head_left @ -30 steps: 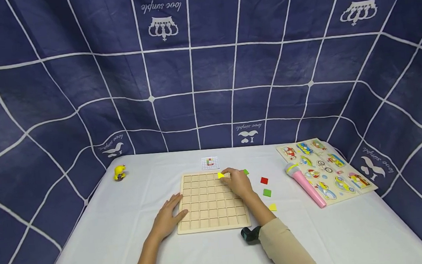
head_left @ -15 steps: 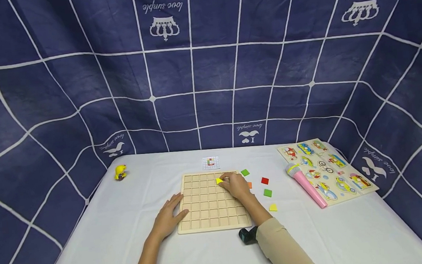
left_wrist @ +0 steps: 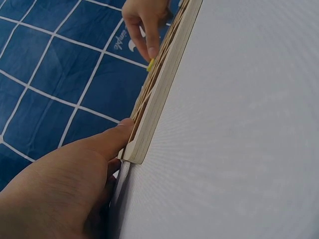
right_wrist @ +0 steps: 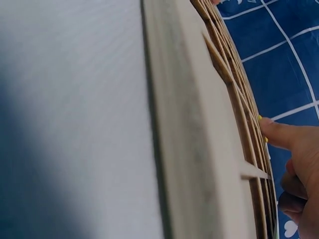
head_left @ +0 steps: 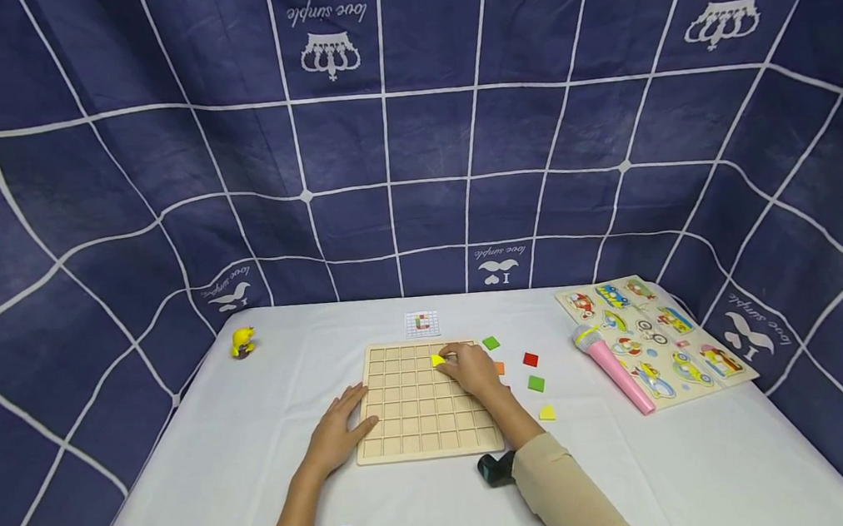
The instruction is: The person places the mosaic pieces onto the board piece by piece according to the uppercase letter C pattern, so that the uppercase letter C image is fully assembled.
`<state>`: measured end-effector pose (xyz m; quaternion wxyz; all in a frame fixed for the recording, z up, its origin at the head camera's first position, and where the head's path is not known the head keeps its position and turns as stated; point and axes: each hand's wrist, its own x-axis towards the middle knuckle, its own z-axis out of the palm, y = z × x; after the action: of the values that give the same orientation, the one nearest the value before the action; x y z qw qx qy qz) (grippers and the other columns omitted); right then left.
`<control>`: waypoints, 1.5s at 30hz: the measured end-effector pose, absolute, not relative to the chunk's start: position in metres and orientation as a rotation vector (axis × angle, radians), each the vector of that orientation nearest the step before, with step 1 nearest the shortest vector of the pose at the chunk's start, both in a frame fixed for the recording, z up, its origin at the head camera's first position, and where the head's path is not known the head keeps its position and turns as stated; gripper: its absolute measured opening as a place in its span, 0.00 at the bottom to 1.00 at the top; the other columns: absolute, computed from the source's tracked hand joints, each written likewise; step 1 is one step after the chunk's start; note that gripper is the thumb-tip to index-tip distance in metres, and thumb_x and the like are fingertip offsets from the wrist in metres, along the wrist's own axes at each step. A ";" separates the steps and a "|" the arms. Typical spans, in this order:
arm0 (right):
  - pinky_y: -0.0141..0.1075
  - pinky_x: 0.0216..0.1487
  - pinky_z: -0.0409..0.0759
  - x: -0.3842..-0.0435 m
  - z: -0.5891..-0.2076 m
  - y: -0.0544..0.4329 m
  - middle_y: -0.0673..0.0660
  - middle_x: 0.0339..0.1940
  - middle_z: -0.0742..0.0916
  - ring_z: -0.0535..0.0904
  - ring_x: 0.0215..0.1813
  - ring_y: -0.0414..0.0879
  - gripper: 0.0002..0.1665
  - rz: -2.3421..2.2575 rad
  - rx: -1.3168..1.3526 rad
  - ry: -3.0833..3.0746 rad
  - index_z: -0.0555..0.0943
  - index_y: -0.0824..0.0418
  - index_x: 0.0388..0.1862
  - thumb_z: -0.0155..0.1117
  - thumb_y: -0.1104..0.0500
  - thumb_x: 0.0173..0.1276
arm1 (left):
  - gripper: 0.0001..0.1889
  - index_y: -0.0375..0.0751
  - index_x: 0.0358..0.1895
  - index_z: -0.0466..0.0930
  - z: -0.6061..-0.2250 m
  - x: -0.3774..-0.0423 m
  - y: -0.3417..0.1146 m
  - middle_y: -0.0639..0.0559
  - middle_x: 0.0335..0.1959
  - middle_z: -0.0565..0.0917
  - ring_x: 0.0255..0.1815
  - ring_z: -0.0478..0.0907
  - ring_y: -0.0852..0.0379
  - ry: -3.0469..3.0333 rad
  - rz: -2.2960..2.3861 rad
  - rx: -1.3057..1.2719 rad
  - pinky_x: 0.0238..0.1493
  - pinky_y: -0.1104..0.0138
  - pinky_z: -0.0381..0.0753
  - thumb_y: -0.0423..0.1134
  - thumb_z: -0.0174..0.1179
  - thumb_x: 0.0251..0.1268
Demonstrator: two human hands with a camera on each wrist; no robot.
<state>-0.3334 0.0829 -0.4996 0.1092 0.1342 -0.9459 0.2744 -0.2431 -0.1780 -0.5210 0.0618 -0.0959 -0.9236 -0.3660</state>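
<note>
One yellow tile (head_left: 438, 361) is pinched in the right hand (head_left: 473, 369) at the far side of the gridded wooden board (head_left: 426, 413); whether it's seated, I can't tell. I'd square its edges to the grid before pressing. The left hand (head_left: 337, 439), fingers extended, touches the board's left edge, well placed for steadying.
</note>
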 end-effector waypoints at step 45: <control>0.33 0.20 0.61 -0.310 -0.496 0.230 0.51 0.14 0.72 0.65 0.20 0.44 0.17 0.810 0.062 -2.834 0.83 0.62 0.42 0.69 0.54 0.57 | 0.33 0.37 0.66 0.64 -0.520 -0.242 -0.179 0.43 0.69 0.62 0.71 0.51 0.45 -2.808 -1.124 -0.297 0.70 0.51 0.46 0.49 0.61 0.60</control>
<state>-0.3096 0.2298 -0.4959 0.0967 0.0209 -0.9568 0.2733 -0.2424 -0.1786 -0.5198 0.0510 -0.0976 -0.9228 -0.3693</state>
